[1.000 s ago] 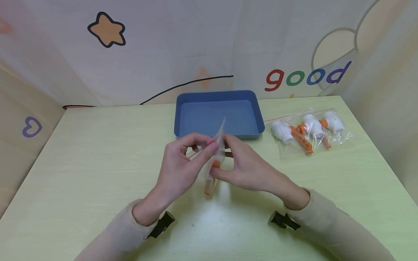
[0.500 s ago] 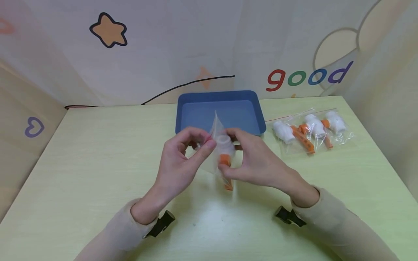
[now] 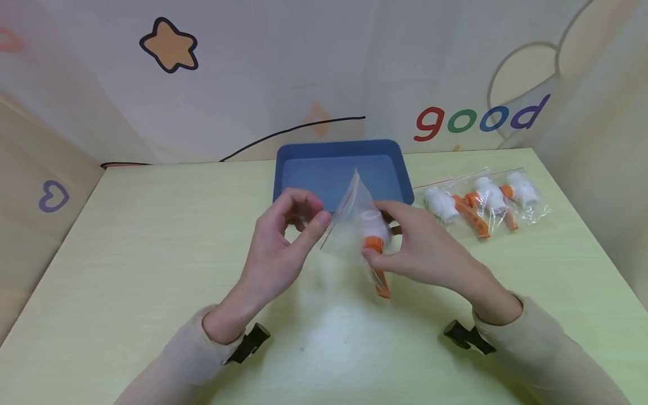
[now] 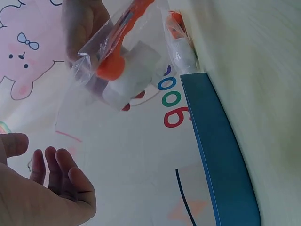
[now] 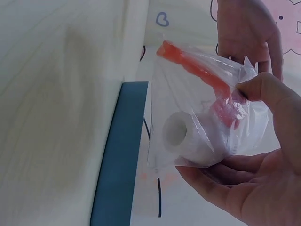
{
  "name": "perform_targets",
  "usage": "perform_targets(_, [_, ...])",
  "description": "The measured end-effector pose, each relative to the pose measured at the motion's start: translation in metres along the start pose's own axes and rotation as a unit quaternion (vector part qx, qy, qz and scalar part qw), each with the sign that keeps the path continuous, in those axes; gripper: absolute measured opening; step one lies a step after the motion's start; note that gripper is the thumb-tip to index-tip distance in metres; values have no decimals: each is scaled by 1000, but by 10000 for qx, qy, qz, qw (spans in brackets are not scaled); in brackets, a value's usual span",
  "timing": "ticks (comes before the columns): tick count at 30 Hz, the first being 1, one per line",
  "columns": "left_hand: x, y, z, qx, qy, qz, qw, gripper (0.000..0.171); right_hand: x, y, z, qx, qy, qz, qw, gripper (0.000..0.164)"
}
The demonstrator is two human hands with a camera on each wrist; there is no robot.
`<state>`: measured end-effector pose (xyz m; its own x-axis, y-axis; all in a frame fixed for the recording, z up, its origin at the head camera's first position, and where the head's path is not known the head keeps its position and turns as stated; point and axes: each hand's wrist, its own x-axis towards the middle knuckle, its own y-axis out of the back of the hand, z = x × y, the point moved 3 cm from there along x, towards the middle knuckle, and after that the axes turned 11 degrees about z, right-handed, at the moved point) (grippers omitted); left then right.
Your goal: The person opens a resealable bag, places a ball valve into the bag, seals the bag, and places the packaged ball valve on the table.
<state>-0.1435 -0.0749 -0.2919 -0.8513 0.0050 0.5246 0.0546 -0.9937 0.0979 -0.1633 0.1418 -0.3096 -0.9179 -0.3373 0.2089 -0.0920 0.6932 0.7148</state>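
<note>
My right hand [image 3: 425, 242] grips a clear zip bag [image 3: 346, 225] with a white plastic piece [image 5: 197, 136] and an orange plastic piece [image 5: 197, 68] inside. In the right wrist view, the thumb presses on one side of the bag and the fingers lie round the white piece, which has a round opening. The bag's red-lined mouth points left, and the orange piece hangs downward. Beside that mouth is my left hand [image 3: 278, 242], its thumb and fingers apart. From the left wrist view, nothing sits between those fingers.
Behind the hands stands a shallow blue tray [image 3: 344, 147] at the table's back. Several similar clear bags [image 3: 481, 202] with white and orange pieces lie on the right. A printed curtain [image 3: 253, 67] closes off the back.
The left fingers have let go of the bag's mouth. The right hand has drawn the bag to the right, turning its side into view.
</note>
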Motion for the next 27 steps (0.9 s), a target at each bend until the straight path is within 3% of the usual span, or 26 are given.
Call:
perform_targets(6, [-1,-2,-3,138,9,-180,9997,5,-7,11,18,-353,-462,-31,9983,71])
perform_targets(11, [-1,-3,-3,250,37,-343,9991,4,-15,22,31,-684,-458,-59,9966,61])
perform_targets(17, [-1,-4,-4,359,4,-569,9977,5,-23,31,43,-1229,-247,-335,9915,54])
perform_targets(27, [-3,-7,-5,618,-79,-989,9931,7,-37,39,62,-1811,-576,-971,9770,61])
